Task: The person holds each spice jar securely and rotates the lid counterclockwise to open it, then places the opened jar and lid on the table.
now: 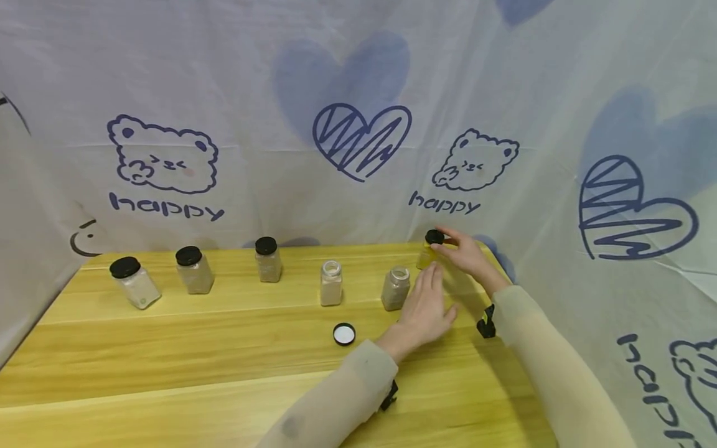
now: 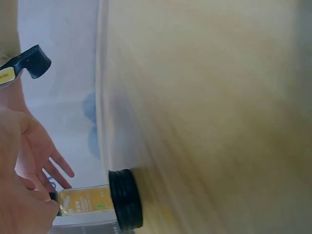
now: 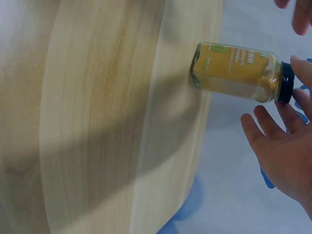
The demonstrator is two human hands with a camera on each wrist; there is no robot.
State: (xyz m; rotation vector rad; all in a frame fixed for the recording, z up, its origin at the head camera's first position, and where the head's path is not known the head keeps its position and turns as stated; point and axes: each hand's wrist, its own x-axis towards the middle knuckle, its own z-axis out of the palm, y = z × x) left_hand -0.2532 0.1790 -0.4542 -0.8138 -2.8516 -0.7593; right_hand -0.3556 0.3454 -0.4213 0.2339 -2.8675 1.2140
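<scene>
My right hand [image 1: 466, 254] pinches the black lid of a turmeric powder jar [image 3: 234, 70] between thumb and fingers. The jar is square-sided glass with yellow powder and stands upright near the table's back right edge. Just in front of it, my left hand [image 1: 422, 308] reaches over the table, its fingers extended and holding nothing. Beside the left hand stands a lidless glass jar [image 1: 395, 289] of greyish powder. In the left wrist view, a black lid [image 2: 126, 200] lies on the table close to the left hand; in the head view that hand hides it.
Another lidless jar [image 1: 331, 285] of pale powder stands mid-table, with an upturned black lid [image 1: 344, 334] in front. To the left are three jars with black lids: one [image 1: 268, 261], a second [image 1: 196, 274] and a tilted-looking third [image 1: 137, 286]. A printed cloth [image 1: 269, 168] hangs behind the table.
</scene>
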